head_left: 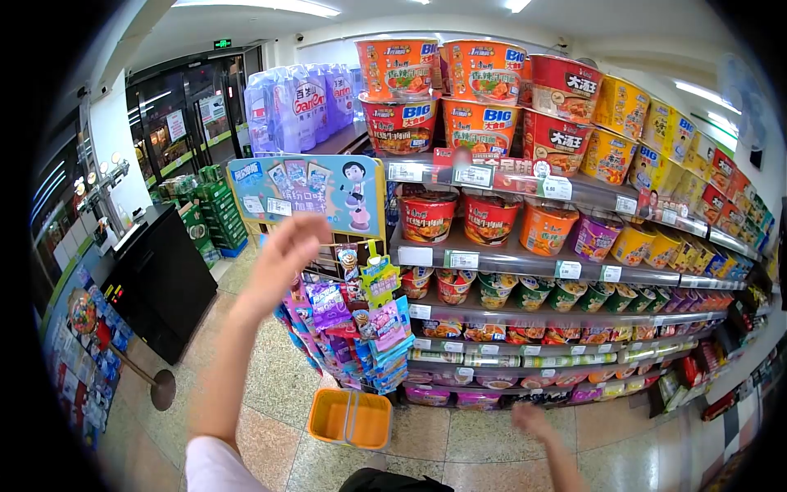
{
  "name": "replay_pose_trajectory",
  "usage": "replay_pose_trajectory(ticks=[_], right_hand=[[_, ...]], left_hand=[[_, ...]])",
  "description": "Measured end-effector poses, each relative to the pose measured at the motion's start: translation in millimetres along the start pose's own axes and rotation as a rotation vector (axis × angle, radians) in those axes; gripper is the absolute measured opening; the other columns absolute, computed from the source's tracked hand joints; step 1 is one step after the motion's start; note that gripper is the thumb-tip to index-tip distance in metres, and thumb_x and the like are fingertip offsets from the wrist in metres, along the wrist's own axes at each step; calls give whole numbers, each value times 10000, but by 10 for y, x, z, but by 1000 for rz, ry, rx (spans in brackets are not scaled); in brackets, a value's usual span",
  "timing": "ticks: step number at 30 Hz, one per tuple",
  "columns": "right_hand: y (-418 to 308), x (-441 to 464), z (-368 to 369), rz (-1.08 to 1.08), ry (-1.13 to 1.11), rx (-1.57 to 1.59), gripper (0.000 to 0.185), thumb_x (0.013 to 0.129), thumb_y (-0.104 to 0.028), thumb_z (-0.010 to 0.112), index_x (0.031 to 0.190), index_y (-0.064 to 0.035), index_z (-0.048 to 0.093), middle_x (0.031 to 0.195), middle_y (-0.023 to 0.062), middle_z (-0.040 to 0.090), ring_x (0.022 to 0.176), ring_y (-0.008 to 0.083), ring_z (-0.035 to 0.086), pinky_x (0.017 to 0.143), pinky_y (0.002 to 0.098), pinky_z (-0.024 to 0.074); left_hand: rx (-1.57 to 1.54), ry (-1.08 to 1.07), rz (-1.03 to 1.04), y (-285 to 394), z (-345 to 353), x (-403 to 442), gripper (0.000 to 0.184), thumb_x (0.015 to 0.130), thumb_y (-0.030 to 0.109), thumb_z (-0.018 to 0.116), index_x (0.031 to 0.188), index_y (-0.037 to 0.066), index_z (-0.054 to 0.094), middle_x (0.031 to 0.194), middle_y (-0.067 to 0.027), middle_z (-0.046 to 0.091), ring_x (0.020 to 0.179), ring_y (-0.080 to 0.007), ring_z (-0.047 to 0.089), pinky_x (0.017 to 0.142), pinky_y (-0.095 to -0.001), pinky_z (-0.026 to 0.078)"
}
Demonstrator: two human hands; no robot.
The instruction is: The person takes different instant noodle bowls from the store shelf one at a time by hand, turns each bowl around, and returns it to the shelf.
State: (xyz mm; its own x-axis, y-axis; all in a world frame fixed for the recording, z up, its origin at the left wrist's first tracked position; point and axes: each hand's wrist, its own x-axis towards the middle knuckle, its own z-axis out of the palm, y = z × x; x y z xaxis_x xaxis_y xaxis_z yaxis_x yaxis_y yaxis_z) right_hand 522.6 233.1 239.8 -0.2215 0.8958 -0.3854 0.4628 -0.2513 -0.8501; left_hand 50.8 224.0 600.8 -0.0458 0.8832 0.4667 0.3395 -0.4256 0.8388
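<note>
My left hand [283, 261] is raised in front of a hanging rack of candy bags [332, 307], with its fingers loosely bent and apart. Nothing shows in it, and the blue display sign [307, 193] stands just behind the fingertips. Purple, green and pink packets hang beside it. Lower down, my right hand [531, 418] hangs before the bottom shelf. Motion smears its fingers, so their pose is unclear. An orange basket [351, 418] sits on the floor between the two arms, touched by neither hand.
Shelves of instant noodle tubs [489, 218] fill the middle and right. Shrink-wrapped water bottles [303, 107] stand on top at the left. A black counter [156, 279], green cartons [213, 209] and a round-based stand [163, 389] are farther left, near glass doors.
</note>
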Motion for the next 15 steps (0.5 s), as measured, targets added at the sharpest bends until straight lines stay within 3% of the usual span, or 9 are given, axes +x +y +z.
replay_pose_trajectory(ticks=[1,2,3,4,5,7,8,10,15], right_hand=[[-516,130,-181,-236,53,-63,233,873,-276,505,973,-74,566,826,3,582,761,120,527,665,281,440],[-1092,197,-360,-259,48,-34,359,874,-346,508,995,-12,558,912,68,592,854,153,540,764,299,436],[-1749,174,-417,-466,109,-37,366,882,-273,508,1167,-44,489,940,41,571,831,132,534,783,290,439],[-2379,106,-485,-527,72,-34,460,876,-285,520,1242,-22,425,986,62,567,877,145,538,818,303,438],[-2995,-39,-493,-549,70,-52,468,875,-288,524,1246,-23,420,1020,60,562,916,143,534,826,306,436],[-3828,-29,-412,-883,147,-59,391,883,-251,517,1183,-10,448,988,61,561,918,131,528,819,277,429],[-4253,-116,-368,-876,163,-99,400,867,-195,548,1201,-10,427,1093,107,545,1012,158,521,861,300,427],[-4858,40,-285,-1154,291,-196,404,849,-169,552,1193,0,423,1037,119,575,978,184,546,829,305,435],[-5897,375,-85,-1194,520,-117,548,836,-265,560,1251,38,369,1099,185,538,1011,243,539,856,331,421]], left_hand=[[-13,19,65,87,-61,179,339,860,118,512,1189,56,459,1117,-66,555,1044,-164,523,881,-301,420],[9,23,95,210,-97,356,386,854,200,520,1211,77,438,1129,-58,536,1020,-165,525,854,-306,411],[71,22,171,300,-153,554,386,857,202,516,1213,78,434,1137,-58,529,1043,-165,512,862,-303,405],[91,12,227,383,-200,736,390,862,216,510,1220,83,427,1164,-54,511,1068,-160,494,881,-306,390],[114,34,258,426,-243,920,398,869,234,499,1229,85,419,1186,-58,499,1084,-163,484,895,-312,381],[124,51,305,483,-297,1244,405,877,251,488,1239,87,410,1208,-62,487,1099,-167,475,909,-319,371],[93,89,313,501,-303,1385,419,886,277,468,1251,85,397,1231,-72,470,1124,-176,457,929,-332,355],[51,125,339,514,-326,1649,434,894,304,448,1263,83,385,1255,-83,453,1149,-185,438,949,-344,338],[-63,154,382,314,-342,2425,538,909,415,371,1312,63,318,1326,-119,370,1241,-224,338,1006,-400,267]])
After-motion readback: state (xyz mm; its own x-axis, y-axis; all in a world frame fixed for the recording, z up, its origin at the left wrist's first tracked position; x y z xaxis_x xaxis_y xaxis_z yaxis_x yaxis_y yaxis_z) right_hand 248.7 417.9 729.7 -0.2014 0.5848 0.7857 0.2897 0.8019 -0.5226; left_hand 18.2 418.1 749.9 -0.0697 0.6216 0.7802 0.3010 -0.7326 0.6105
